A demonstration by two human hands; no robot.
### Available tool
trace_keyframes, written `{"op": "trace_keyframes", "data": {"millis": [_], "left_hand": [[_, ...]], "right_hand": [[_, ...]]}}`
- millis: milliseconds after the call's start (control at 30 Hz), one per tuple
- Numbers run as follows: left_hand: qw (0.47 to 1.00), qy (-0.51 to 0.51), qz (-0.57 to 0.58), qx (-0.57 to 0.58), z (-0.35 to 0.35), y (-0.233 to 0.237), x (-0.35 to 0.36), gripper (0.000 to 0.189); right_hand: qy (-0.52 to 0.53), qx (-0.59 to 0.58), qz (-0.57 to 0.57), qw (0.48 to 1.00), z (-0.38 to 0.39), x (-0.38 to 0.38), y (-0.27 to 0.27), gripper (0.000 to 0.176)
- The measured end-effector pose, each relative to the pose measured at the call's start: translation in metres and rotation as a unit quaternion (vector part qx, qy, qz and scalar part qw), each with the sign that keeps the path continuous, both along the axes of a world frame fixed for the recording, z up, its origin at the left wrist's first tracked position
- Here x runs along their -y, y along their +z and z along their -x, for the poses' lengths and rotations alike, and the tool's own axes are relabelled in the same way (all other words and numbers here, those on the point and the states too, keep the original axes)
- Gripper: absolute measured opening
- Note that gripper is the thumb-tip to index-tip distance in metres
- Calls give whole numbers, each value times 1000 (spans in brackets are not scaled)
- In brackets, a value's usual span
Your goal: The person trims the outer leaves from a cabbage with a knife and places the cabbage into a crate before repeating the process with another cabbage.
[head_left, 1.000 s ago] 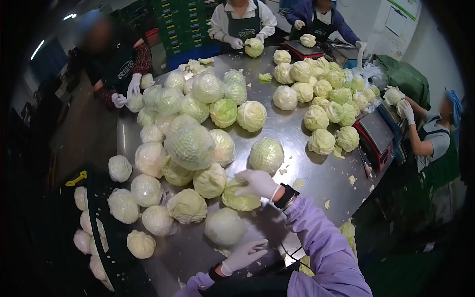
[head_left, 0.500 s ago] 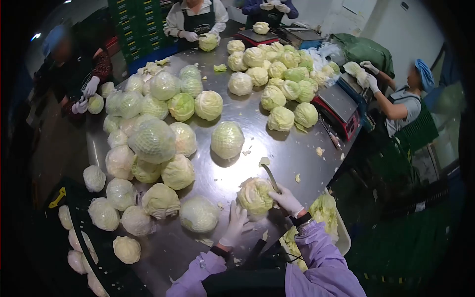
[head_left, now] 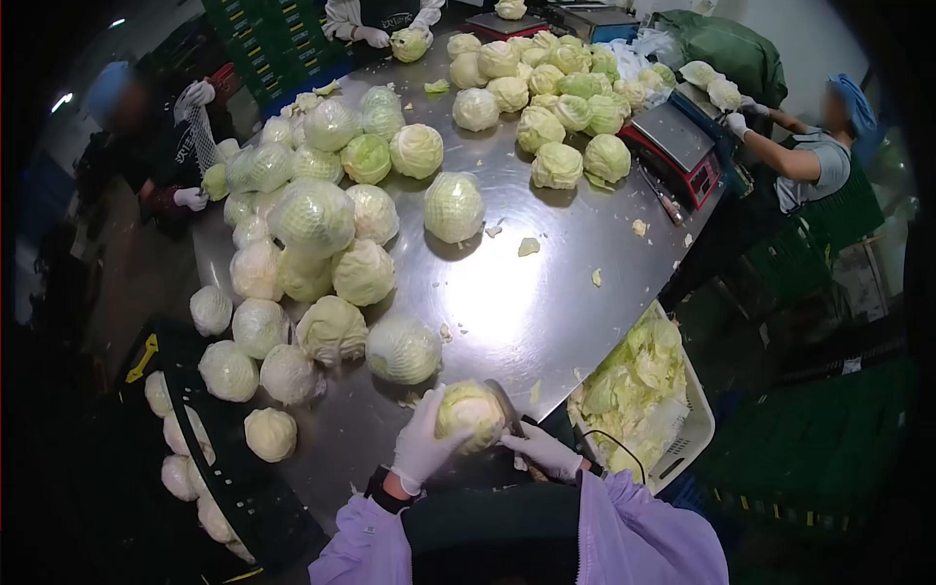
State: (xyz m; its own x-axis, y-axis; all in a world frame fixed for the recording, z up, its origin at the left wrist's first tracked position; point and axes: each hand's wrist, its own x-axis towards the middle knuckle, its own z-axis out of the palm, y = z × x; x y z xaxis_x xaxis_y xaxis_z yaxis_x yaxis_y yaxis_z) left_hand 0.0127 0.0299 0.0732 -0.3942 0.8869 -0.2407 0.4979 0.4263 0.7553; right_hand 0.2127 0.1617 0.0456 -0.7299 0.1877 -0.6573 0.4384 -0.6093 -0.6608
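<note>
A pale green cabbage (head_left: 469,409) is close in front of me at the table's near edge, its stem side partly showing. My left hand (head_left: 426,444), in a white glove, cups it from the left with the thumb across its front. My right hand (head_left: 546,452), also gloved, grips a knife (head_left: 503,400) whose dark blade points away from me along the cabbage's right side. Fingers hide most of the handle. Just beyond my left hand sits a cabbage in netted wrap (head_left: 404,349).
Wrapped cabbages (head_left: 310,216) are piled on the left of the metal table (head_left: 565,253), bare ones (head_left: 558,165) at the back. A white basket of leaves (head_left: 694,429) is at right, a green crate (head_left: 200,453) at left. Scales (head_left: 673,146) and co-workers line the edges.
The cabbage has come nearer to me and turned. My left hand now wraps it; the knife has dropped from its top to its right side. A leaf piece lies farther out on the table.
</note>
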Motion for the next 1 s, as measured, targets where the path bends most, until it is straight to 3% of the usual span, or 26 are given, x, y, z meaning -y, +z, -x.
{"op": "trace_keyframes", "data": {"millis": [100, 167, 200, 233, 300, 367, 533, 700, 800, 867, 933, 1000], "left_hand": [[994, -32, 6, -103, -25, 14, 3, 113], [994, -28, 2, -102, -32, 1, 0, 112], [992, 3, -32, -121, -34, -4, -3, 105], [987, 36, -69, -139, -34, -9, -7, 98], [988, 40, -87, -125, -25, -15, -15, 90], [987, 50, -103, -110, -22, -15, -22, 82], [985, 46, -121, -117, -21, -4, -31, 74], [993, 60, -52, -82, -11, -2, -36, 81], [992, 46, -53, -101, -14, 4, -39, 77], [990, 52, -57, -119, -13, 4, -43, 75], [994, 58, 28, -92, -10, 7, -48, 76], [993, 41, -17, -110, -14, 3, -41, 77]], "right_hand": [[-3, 26, -10, 1000, -9, 13, 6, 36], [90, 103, -207, 969, -15, 17, 24, 39], [82, 106, -206, 969, -19, 21, 21, 39], [79, 86, -356, 927, -24, 27, 14, 42], [73, 43, -626, 775, -27, 36, 9, 47], [82, 60, -641, 761, -25, 37, 13, 44], [97, 89, -697, 704, -4, 31, -7, 10], [115, 49, -727, 676, 1, 14, 1, 10], [195, 94, -675, 706, -4, 11, 19, 10], [184, 99, -679, 704, 5, 8, 0, 10], [170, 110, -681, 704, 14, 5, -35, 10], [217, 146, -667, 697, 25, -9, -70, 19]]}}
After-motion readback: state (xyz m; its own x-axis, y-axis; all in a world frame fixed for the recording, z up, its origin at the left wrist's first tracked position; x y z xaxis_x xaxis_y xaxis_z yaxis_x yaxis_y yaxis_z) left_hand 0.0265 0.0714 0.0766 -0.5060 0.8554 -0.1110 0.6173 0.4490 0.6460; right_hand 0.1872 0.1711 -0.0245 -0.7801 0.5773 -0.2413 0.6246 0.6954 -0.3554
